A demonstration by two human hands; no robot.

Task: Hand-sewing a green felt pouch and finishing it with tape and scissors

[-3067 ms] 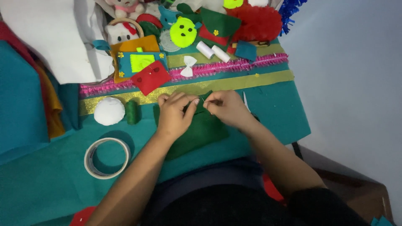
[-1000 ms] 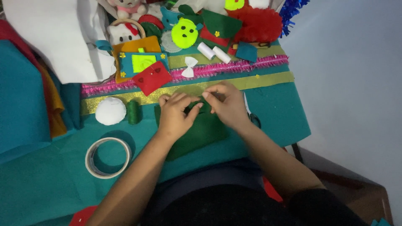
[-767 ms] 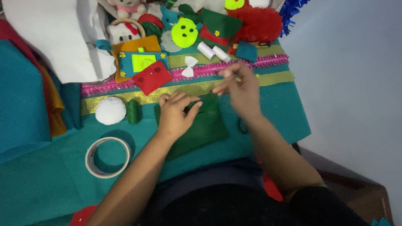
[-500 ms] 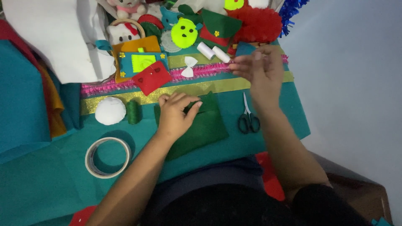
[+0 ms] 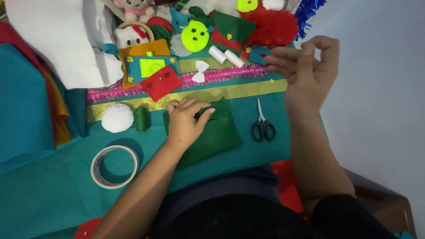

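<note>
Dark green felt piece (image 5: 212, 135), folded, lies on the teal cloth (image 5: 53, 199) straight ahead of me, dead centre of the work area. My left hand (image 5: 186, 119) presses it flat, fingers curled over the top fold, thumb pinching the edge; closed down on the felt rather than gripping it. My right hand (image 5: 305, 71) is raised at 2 o'clock from the felt, thumb and forefinger pinched together, other fingers fanned. Whether anything thin sits in that pinch, I cannot tell.

Judgement: to do this well, I should keep the left palm weight even so the fold does not creep, and keep the pull from the right hand in line with the seam, not across it.

Black-handled scissors (image 5: 263, 126) lie at 3 o'clock, just beside the felt, blades pointing away. Green thread spool (image 5: 141, 118) at 9 o'clock, white foam ball (image 5: 117, 117) touching or nearly touching it further out. Tape roll (image 5: 114, 166) at 8 o'clock. Gold glitter strip (image 5: 248, 90) and pink trim (image 5: 110, 94) run across at 12, felt cut-outs heaped beyond. Red felt square (image 5: 160, 83) at 11.

Surface: cloth-covered table. Plain pale floor or wall (image 5: 380, 88) to the right.
</note>
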